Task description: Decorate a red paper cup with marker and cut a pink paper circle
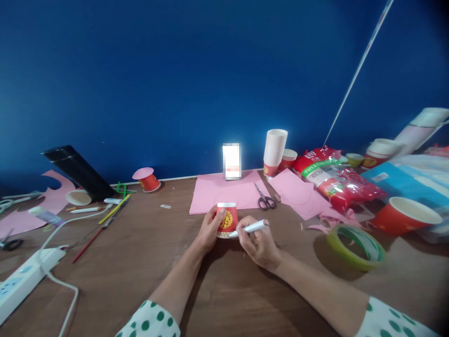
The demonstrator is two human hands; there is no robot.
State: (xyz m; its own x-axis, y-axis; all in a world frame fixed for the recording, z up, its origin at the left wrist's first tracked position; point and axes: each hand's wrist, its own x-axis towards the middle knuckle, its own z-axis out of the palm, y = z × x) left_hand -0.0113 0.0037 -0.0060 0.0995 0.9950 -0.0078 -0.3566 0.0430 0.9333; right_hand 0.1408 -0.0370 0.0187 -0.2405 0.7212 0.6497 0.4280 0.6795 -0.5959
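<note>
A small red paper cup (227, 219) with a yellow pattern stands upside down on the brown table (140, 262), just in front of a pink paper sheet (224, 192). My left hand (209, 230) is wrapped round the cup's left side and holds it. My right hand (257, 243) grips a white marker (249, 228), whose tip points left at the cup's lower edge.
Black-handled scissors (264, 201) lie on the pink sheet. A stack of white cups (275, 150), a packet of red cups (329, 180), a loose red cup (403, 215) and a green tape roll (355, 245) sit at the right. Pencils (112, 211), a power strip (24, 278) and another upturned cup (148, 179) lie left.
</note>
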